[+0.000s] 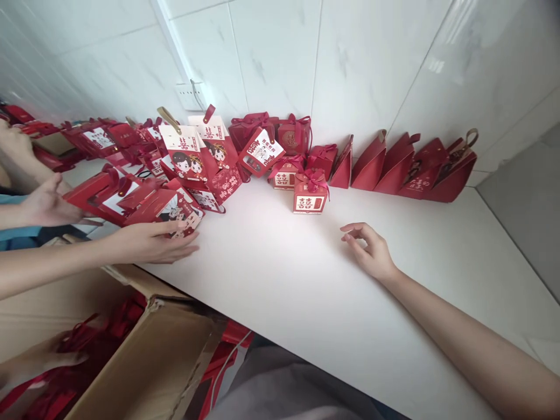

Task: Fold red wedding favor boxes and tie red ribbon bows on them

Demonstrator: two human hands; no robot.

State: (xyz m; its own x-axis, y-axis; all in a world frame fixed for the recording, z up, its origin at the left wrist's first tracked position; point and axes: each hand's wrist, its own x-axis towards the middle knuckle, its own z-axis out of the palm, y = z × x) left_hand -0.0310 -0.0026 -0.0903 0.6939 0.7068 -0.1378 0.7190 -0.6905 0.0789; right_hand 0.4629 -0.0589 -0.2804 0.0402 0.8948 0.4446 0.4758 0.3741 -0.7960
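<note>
My left hand (161, 244) is stretched out with extended fingers against the front of a cluster of folded red gift boxes (153, 201). It lies flat along their edge, not wrapped round them. Over the white table, my right hand (370, 251) is loosely curled with nothing in it, thumb and forefinger bent towards each other. Closest to it stands a small red gift box (310, 195) with a ribbon bow and a cream label. Two tall boxes with cartoon figures and loop handles, one a cartoon-couple box (186, 153), rise behind the cluster.
A row of red triangular boxes (394, 166) lines the tiled wall at right. Other people's hands, one an open hand (48, 204), work at left. Another hand (48, 361) reaches among red ribbons in a cardboard box (144, 361) below the white table's (271, 268) edge.
</note>
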